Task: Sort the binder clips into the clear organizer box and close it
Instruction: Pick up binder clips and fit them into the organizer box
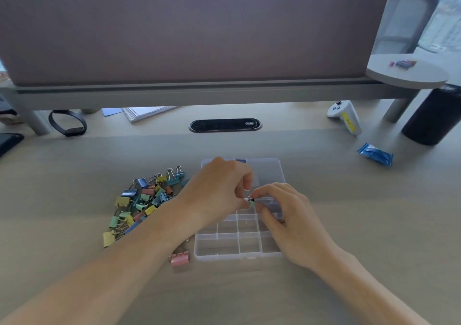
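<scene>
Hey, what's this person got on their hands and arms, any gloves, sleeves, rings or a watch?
Nothing that shows. The left hand and right hand are bare, with no gloves and no rings that I can make out. The left forearm and right forearm are bare too: no sleeve in view, no watch or band on either wrist.

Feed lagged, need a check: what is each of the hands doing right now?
Left hand: pinches a small green binder clip over the organizer box.
Right hand: pinches the same clip.
</scene>
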Available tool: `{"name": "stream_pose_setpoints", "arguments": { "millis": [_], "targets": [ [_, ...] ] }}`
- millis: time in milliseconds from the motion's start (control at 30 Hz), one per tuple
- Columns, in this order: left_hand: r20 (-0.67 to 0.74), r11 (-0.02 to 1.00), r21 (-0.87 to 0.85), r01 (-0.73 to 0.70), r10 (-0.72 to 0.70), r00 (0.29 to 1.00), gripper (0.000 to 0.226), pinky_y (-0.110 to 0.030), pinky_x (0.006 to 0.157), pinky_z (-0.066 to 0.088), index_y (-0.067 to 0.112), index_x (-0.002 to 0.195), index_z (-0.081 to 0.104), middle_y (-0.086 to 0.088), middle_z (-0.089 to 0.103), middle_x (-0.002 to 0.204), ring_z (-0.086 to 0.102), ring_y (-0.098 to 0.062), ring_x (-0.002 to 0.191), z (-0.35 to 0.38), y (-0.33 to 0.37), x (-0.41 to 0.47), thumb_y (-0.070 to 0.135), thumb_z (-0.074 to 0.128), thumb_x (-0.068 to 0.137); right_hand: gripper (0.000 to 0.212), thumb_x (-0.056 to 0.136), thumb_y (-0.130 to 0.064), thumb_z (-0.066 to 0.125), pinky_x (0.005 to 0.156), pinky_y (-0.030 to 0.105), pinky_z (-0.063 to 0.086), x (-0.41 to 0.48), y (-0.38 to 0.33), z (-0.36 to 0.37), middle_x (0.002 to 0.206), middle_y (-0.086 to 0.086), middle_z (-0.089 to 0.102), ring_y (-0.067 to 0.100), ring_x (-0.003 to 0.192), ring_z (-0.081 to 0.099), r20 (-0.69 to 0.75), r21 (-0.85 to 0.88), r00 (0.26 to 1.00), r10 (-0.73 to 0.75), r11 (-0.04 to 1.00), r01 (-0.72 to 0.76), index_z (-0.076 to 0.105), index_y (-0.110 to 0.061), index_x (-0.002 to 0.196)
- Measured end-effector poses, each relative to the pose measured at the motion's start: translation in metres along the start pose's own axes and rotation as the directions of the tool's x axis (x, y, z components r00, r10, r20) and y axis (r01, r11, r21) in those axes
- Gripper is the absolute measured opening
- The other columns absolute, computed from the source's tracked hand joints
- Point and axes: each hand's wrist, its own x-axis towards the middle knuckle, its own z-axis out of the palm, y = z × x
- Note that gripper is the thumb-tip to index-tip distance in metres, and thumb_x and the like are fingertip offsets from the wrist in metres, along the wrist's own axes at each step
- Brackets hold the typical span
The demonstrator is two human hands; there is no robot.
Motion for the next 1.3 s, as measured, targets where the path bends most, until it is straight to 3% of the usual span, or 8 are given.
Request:
{"name": "stream_pose_setpoints", "arguments": {
  "millis": [233, 400, 667, 800, 933, 1033, 1133, 1300],
  "targets": [
    [0.057, 0.996, 0.036, 0.081, -0.083, 0.995, 0.016, -0.032, 0.074, 0.06, 0.028, 0.085, 0.075, 0.013, 0.067, 0.078, 0.065, -0.009, 0.076, 0.007, -0.004, 0.014, 0.028, 0.088, 0.076, 0.025, 0.102, -0.019, 0.06, 0.094, 0.025, 0.05, -0.004, -0.004, -0.002, 0.114, -0.032, 0.058, -0.001, 0.117, 0.057, 0.007, 0.011, 1.0, -0.028, 1.0, 0.028, 0.06, -0.039, 0.116],
    [0.088, 0.994, -0.082, 0.068, -0.06, 0.994, 0.022, -0.013, 0.063, 0.044, 0.029, 0.09, 0.078, 0.016, 0.07, 0.083, 0.063, 0.0, 0.076, 0.005, -0.01, 0.009, 0.044, 0.087, 0.076, 0.019, 0.102, -0.02, 0.059, 0.078, 0.015, 0.042, -0.004, -0.005, -0.003, 0.109, -0.033, 0.055, -0.002, 0.106, 0.054, 0.031, -0.077, 0.997, -0.068, 0.995, 0.07, 0.058, -0.036, 0.111],
    [-0.004, 0.993, -0.114, 0.015, -0.016, 1.0, 0.014, -0.007, 0.061, 0.039, 0.032, 0.084, 0.076, 0.02, 0.065, 0.076, 0.06, 0.005, 0.072, 0.012, -0.01, 0.0, 0.045, 0.082, 0.082, 0.02, 0.101, -0.018, 0.06, 0.087, 0.022, 0.049, -0.004, -0.004, -0.002, 0.108, -0.027, 0.062, 0.0, 0.108, 0.058, 0.004, -0.093, 0.997, -0.081, 0.992, 0.081, 0.059, -0.036, 0.109],
    [-0.023, 0.998, -0.065, -0.006, 0.004, 1.0, 0.017, -0.012, 0.061, 0.041, 0.036, 0.084, 0.073, 0.022, 0.063, 0.077, 0.06, 0.002, 0.072, 0.014, -0.01, -0.002, 0.046, 0.084, 0.079, 0.022, 0.102, -0.022, 0.056, 0.085, 0.011, 0.043, -0.005, -0.006, -0.003, 0.108, -0.037, 0.054, -0.004, 0.107, 0.055, 0.036, -0.091, 0.998, -0.054, 0.994, 0.057, 0.051, -0.042, 0.112],
    [-0.053, 0.999, -0.05, 0.006, -0.009, 0.999, 0.02, -0.026, 0.068, 0.055, 0.035, 0.081, 0.069, 0.017, 0.065, 0.078, 0.062, 0.0, 0.074, 0.018, -0.01, -0.002, 0.05, 0.082, 0.077, 0.017, 0.101, -0.018, 0.057, 0.085, 0.01, 0.039, -0.005, -0.004, -0.003, 0.105, -0.028, 0.059, -0.001, 0.105, 0.055, 0.033, -0.133, 0.996, -0.088, 0.987, 0.092, 0.057, -0.034, 0.107],
    [-0.03, 0.998, -0.055, 0.023, -0.025, 0.999, 0.021, -0.028, 0.069, 0.056, 0.035, 0.08, 0.067, 0.017, 0.065, 0.079, 0.061, 0.0, 0.074, 0.019, -0.011, 0.0, 0.049, 0.082, 0.077, 0.017, 0.1, -0.016, 0.057, 0.089, 0.014, 0.042, -0.004, -0.004, -0.002, 0.107, -0.024, 0.062, 0.002, 0.107, 0.056, 0.036, -0.139, 0.995, -0.098, 0.985, 0.102, 0.058, -0.032, 0.106],
    [0.046, 0.992, -0.123, 0.017, -0.012, 0.999, 0.023, -0.008, 0.063, 0.043, 0.032, 0.09, 0.073, 0.017, 0.067, 0.084, 0.06, 0.004, 0.076, 0.009, -0.013, 0.001, 0.048, 0.084, 0.078, 0.016, 0.102, -0.018, 0.057, 0.087, 0.013, 0.041, -0.005, -0.003, -0.002, 0.106, -0.024, 0.06, 0.001, 0.106, 0.054, 0.041, -0.151, 0.996, -0.078, 0.985, 0.084, 0.058, -0.033, 0.108],
    [-0.029, 0.994, -0.087, 0.059, -0.062, 0.998, 0.018, -0.01, 0.072, 0.044, 0.037, 0.097, 0.067, 0.021, 0.065, 0.095, 0.06, 0.005, 0.086, -0.048, -0.049, -0.006, 0.02, 0.071, 0.093, 0.012, 0.105, -0.026, 0.051, 0.088, 0.007, 0.038, -0.005, -0.004, -0.004, 0.106, -0.026, 0.055, 0.0, 0.104, 0.052, 0.062, -0.169, 0.997, -0.055, 0.984, 0.065, 0.056, -0.034, 0.111]
  ]
}}
